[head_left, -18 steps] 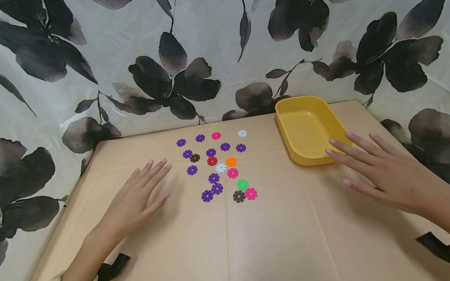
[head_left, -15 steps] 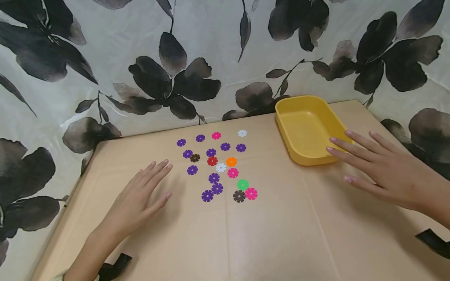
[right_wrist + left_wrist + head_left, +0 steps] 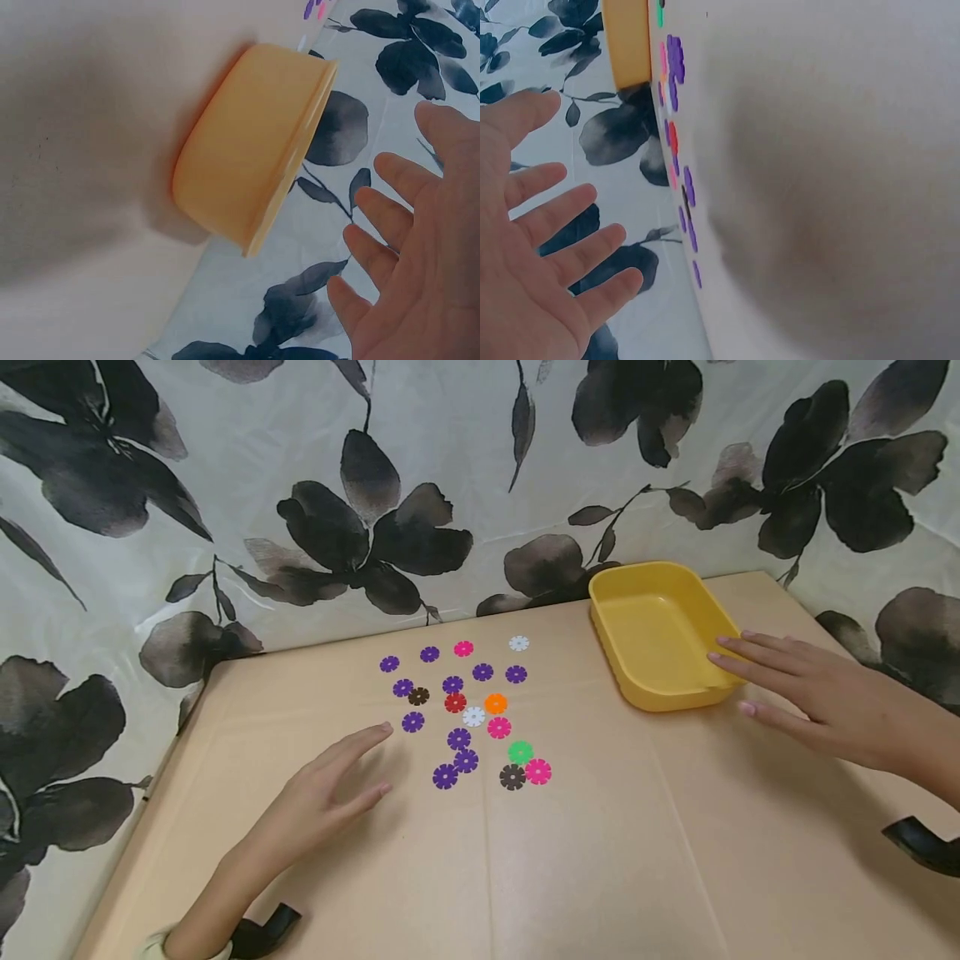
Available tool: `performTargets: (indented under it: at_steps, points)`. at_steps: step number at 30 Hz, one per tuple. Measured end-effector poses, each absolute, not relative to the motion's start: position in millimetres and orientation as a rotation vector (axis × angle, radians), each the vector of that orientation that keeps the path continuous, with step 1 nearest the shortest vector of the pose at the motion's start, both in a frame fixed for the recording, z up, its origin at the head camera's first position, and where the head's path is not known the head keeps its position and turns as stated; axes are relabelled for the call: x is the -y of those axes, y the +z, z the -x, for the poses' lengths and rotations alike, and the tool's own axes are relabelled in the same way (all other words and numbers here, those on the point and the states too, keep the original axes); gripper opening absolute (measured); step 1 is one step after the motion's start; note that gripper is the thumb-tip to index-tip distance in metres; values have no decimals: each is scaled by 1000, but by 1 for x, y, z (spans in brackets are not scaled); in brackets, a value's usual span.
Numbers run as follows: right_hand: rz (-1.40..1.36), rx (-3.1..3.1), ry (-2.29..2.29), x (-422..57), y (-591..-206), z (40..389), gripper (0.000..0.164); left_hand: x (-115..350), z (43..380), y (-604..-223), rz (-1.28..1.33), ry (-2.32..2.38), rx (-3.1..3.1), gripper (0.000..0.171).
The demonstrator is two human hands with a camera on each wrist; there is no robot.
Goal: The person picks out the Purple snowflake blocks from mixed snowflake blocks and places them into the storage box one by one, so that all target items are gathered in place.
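Several flat, notched, flower-shaped discs lie scattered on the table, most of them purple, such as one purple disc (image 3: 446,777). Among them are an orange disc (image 3: 496,703), a red disc (image 3: 455,702), a green disc (image 3: 521,752) and a white disc (image 3: 473,717). My left hand (image 3: 315,797) hovers left of the discs, fingers extended and holding nothing. A yellow plastic tray (image 3: 651,697) stands at the back right. Above its near right corner floats my right hand (image 3: 832,710), fingers straight; the right wrist view shows a gap between hand and tray.
The light wooden-looking table (image 3: 585,860) ends at the back against a white cloth (image 3: 480,460) with dark flowers. A black strap end (image 3: 266,931) hangs at the left wrist, and another black strap (image 3: 922,847) at the right.
My left hand has shifted right and slightly down, nearer the discs. My right hand has moved up slightly and its fingers are closer together. Discs and tray stay in place.
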State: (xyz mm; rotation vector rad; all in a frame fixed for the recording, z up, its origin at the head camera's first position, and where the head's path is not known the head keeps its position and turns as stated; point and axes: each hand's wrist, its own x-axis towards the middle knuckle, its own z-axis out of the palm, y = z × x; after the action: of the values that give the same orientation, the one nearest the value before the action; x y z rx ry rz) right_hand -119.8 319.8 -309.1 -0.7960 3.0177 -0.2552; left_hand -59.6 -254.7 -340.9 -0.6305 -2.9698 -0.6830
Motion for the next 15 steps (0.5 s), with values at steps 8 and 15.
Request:
performTargets:
  at_steps: [8,15]
  points:
    - [688,-2947,-397,-326,-308,133,66,247,65,-345,636,-830,2931,60]
    - [544,-2963,-374,-334,-304,145,62,240,68,-348,670,-874,2930,59]
